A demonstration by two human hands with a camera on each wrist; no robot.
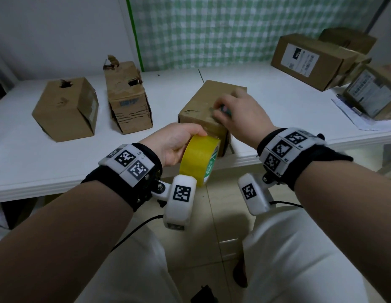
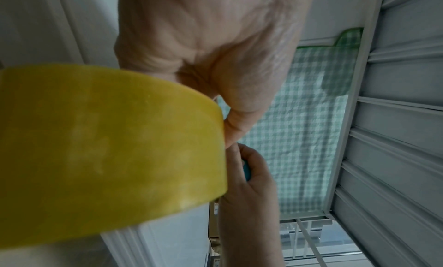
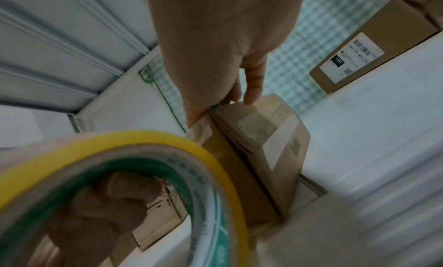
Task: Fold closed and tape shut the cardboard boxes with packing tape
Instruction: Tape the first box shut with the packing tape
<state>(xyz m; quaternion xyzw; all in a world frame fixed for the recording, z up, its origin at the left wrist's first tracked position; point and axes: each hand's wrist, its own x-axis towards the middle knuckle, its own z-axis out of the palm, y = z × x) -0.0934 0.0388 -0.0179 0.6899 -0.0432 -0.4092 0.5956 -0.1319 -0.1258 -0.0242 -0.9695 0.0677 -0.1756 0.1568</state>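
A closed brown cardboard box (image 1: 203, 99) stands at the white table's front edge. My left hand (image 1: 177, 143) grips a yellow packing tape roll (image 1: 199, 158) against the box's near face, thumb on the rim and fingers through the core (image 3: 103, 204). My right hand (image 1: 238, 112) rests on the box top near its front edge, fingers curled round a small green object (image 1: 225, 109). In the left wrist view the tape roll (image 2: 107, 148) fills the left, with the right hand (image 2: 249, 186) and the green object (image 2: 246, 169) beyond. The right wrist view shows the box (image 3: 271, 138) with old clear tape.
Two torn brown boxes (image 1: 65, 108) (image 1: 126, 97) stand on the table (image 1: 59, 180) to the left. Labelled boxes (image 1: 310, 60) (image 1: 374, 92) and papers (image 1: 352, 114) crowd the far right. A green checked curtain (image 1: 212, 29) hangs behind. Tiled floor lies below the table edge.
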